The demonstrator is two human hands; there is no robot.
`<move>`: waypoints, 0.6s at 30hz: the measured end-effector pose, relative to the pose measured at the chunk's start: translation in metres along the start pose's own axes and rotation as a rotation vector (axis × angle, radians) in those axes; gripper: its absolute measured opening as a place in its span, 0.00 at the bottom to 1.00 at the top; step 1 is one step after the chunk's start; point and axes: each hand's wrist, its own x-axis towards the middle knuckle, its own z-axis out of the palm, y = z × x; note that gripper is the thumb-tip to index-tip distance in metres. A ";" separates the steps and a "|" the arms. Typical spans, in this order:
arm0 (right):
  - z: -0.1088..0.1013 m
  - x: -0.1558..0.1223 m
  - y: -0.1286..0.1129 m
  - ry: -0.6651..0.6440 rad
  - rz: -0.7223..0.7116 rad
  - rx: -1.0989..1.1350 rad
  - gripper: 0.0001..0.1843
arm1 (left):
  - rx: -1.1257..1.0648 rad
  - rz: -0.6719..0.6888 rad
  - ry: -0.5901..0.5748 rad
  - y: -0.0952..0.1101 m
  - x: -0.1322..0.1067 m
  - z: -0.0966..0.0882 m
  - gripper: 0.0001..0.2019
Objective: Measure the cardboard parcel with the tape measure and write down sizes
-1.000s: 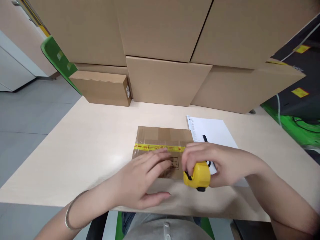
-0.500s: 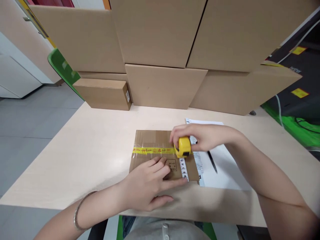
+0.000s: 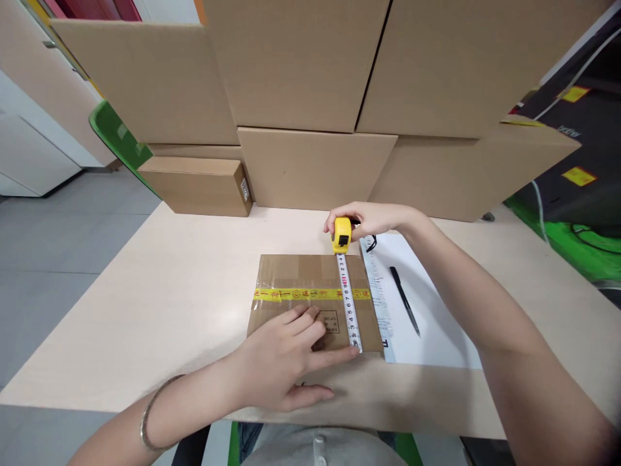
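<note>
A flat cardboard box (image 3: pixel 291 275) sealed with a strip of yellow tape lies on the pale table (image 3: pixel 169 291). My left hand (image 3: pixel 286 362) rests flat on the box's near edge, with a fingertip pinning the end of a white measuring blade (image 3: pixel 348 304). The blade runs across the box from near edge to far edge. My right hand (image 3: pixel 373 219) grips the yellow tape measure (image 3: pixel 342 234) just past the box's far edge.
A white sheet of paper (image 3: pixel 427 323) with a black pen (image 3: pixel 404 301) lies right of the box. Large cardboard boxes (image 3: pixel 315 97) are stacked along the table's back, a smaller one (image 3: pixel 198 184) at back left. A green chair (image 3: pixel 119 139) stands left.
My right hand has pulled the yellow tape measure away from me, from the box's near edge to beyond its far edge, drawing the blade out. My left hand stayed on the near edge.
</note>
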 end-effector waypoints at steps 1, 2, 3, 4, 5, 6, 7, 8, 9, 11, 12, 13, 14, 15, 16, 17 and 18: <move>0.001 -0.001 -0.002 0.013 0.003 0.001 0.21 | 0.005 0.001 0.004 0.000 0.000 0.000 0.29; 0.001 -0.003 -0.004 0.026 0.004 0.003 0.21 | 0.007 0.001 0.009 0.000 0.000 0.001 0.29; 0.001 -0.004 -0.006 0.040 0.004 0.004 0.21 | 0.008 0.001 0.012 0.000 0.000 0.001 0.29; 0.002 -0.005 -0.009 0.054 0.003 0.005 0.21 | 0.008 0.003 0.015 0.000 0.000 0.001 0.29; 0.003 -0.006 -0.012 0.067 0.002 0.005 0.21 | 0.009 0.003 0.016 0.000 0.000 0.002 0.29; 0.005 -0.009 -0.015 0.081 0.001 0.005 0.21 | 0.010 0.004 0.015 0.000 0.000 0.002 0.29; 0.007 -0.013 -0.020 0.096 0.000 0.005 0.21 | 0.010 0.008 0.017 -0.001 0.000 0.002 0.29; 0.011 -0.019 -0.025 0.114 -0.002 0.006 0.21 | 0.010 0.011 0.020 -0.001 0.000 0.002 0.29; 0.015 -0.028 -0.030 0.136 -0.004 0.007 0.21 | 0.009 0.013 0.023 -0.001 0.000 0.001 0.29; 0.027 -0.052 -0.043 0.184 -0.010 0.013 0.19 | 0.007 0.013 0.024 -0.001 0.000 0.001 0.29; 0.033 -0.065 -0.049 0.206 -0.012 0.016 0.18 | 0.007 0.010 0.024 -0.001 0.000 0.001 0.29; 0.039 -0.078 -0.054 0.225 -0.014 0.018 0.17 | 0.007 0.005 0.022 -0.001 0.000 0.001 0.29; 0.044 -0.089 -0.059 0.237 -0.017 0.019 0.16 | 0.007 0.001 0.019 -0.001 0.000 0.000 0.29; 0.047 -0.096 -0.061 0.242 -0.019 0.019 0.15 | 0.006 -0.001 0.018 -0.001 0.000 0.000 0.29; 0.047 -0.098 -0.061 0.241 -0.024 0.017 0.15 | 0.004 -0.003 0.018 -0.001 0.000 0.000 0.29; 0.045 -0.095 -0.060 0.233 -0.029 0.015 0.15 | 0.003 -0.003 0.019 -0.001 0.000 -0.001 0.29; 0.041 -0.088 -0.056 0.217 -0.036 0.013 0.15 | 0.002 -0.003 0.021 -0.002 0.000 -0.001 0.29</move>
